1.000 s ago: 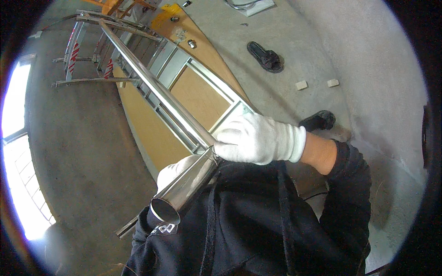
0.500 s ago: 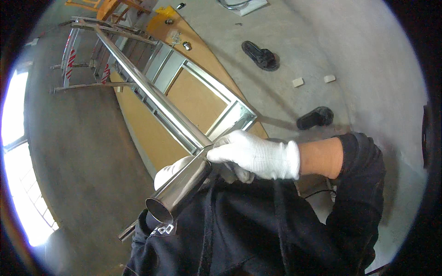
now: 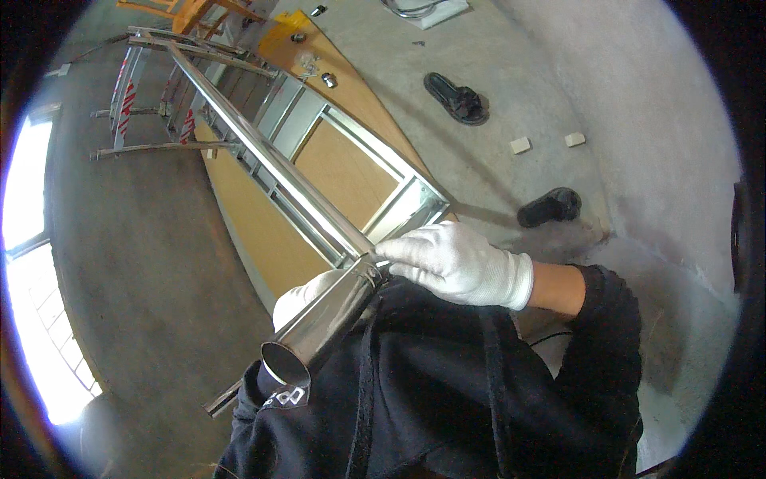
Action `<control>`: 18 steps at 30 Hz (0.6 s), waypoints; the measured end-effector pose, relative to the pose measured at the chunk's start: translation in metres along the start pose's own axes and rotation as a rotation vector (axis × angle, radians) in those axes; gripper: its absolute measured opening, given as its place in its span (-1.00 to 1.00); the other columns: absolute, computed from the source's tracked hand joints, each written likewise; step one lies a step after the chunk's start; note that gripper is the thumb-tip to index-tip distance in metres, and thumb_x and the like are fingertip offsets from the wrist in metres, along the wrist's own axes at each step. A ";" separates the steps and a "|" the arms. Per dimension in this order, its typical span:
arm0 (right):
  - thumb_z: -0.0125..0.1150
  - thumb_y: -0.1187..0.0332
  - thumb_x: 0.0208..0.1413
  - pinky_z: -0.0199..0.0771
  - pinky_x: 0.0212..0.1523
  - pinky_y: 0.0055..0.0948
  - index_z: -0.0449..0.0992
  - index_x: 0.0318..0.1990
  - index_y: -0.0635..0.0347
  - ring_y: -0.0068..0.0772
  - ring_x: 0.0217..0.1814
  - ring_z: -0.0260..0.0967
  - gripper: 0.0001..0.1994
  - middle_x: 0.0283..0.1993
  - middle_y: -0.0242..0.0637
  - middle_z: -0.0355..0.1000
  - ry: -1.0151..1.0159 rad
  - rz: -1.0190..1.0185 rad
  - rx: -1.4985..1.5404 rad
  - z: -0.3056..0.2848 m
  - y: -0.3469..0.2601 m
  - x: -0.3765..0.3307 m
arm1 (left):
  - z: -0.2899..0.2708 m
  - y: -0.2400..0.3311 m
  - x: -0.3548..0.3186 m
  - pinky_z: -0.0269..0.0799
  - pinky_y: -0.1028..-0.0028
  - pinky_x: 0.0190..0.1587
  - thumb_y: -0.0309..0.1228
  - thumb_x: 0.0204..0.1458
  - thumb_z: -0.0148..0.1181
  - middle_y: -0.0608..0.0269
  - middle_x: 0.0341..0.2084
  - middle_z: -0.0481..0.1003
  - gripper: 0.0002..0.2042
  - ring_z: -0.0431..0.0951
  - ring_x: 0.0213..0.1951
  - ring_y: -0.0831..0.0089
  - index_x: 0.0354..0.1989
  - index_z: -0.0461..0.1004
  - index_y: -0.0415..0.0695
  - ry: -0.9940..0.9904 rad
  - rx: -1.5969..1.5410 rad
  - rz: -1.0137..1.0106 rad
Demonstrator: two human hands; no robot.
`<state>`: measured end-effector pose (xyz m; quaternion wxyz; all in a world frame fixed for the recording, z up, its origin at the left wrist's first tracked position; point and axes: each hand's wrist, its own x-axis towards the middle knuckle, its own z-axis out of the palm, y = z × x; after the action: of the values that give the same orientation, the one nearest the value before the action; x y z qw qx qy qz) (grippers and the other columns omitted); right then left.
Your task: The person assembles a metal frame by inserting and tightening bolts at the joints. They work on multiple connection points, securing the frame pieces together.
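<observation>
A long shiny steel tube [image 3: 263, 160] runs from the far upper left down to an open round end [image 3: 285, 367] close to my chest. My left hand [image 3: 307, 291], in a white glove, is under the tube and mostly hidden by it, gripping it from below. My right hand [image 3: 455, 259], also white-gloved, lies flat with its fingertips on a small dark collar [image 3: 371, 267] where the tube widens. Below the tube lies a steel rectangular frame [image 3: 399, 199] on a brown board [image 3: 239, 239].
A black sandal [image 3: 456, 97] and a second black sandal [image 3: 550, 206] lie on the concrete floor, near two small pale blocks [image 3: 520, 145]. A steel railing section [image 3: 128, 120] leans at the upper left. Small fittings [image 3: 327, 78] sit on the board. Bright window at the left.
My right hand slid down and left along the tube, from grasping over it to resting flatter with fingertips at the collar. The view tilted slightly; the tube stays in place.
</observation>
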<state>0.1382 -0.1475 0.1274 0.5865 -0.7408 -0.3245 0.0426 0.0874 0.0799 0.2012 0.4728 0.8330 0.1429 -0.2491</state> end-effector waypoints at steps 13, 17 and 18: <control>0.27 0.43 0.01 0.54 -0.37 -0.28 0.50 -0.06 0.19 -0.14 -0.34 0.53 -0.71 -0.28 -0.18 0.50 -0.079 -0.183 -0.193 -0.008 0.007 0.009 | -0.002 0.019 0.001 0.49 0.55 -0.28 -0.46 0.02 0.32 0.30 -0.41 0.61 -0.82 0.62 -0.38 0.51 -0.18 0.59 -0.08 -0.045 0.186 -0.044; 0.26 0.45 0.00 0.55 -0.37 -0.31 0.49 -0.06 0.17 -0.15 -0.35 0.52 -0.70 -0.27 -0.18 0.49 -0.056 -0.238 -0.135 0.000 0.021 0.008 | -0.001 0.026 0.002 0.49 0.57 -0.28 -0.47 0.02 0.31 0.29 -0.43 0.62 -0.83 0.63 -0.38 0.51 -0.19 0.60 -0.09 -0.044 0.322 -0.098; 0.25 0.44 0.01 0.56 -0.37 -0.31 0.49 -0.06 0.17 -0.15 -0.35 0.52 -0.71 -0.27 -0.18 0.49 -0.057 -0.236 -0.154 0.002 0.023 0.007 | -0.001 0.024 0.004 0.49 0.57 -0.28 -0.47 0.02 0.31 0.29 -0.43 0.62 -0.83 0.63 -0.38 0.51 -0.20 0.61 -0.09 -0.037 0.352 -0.085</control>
<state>0.1529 -0.1449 0.1081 0.5194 -0.7389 -0.4282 -0.0305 0.1022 0.0679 0.2168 0.3113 0.8914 0.1234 -0.3054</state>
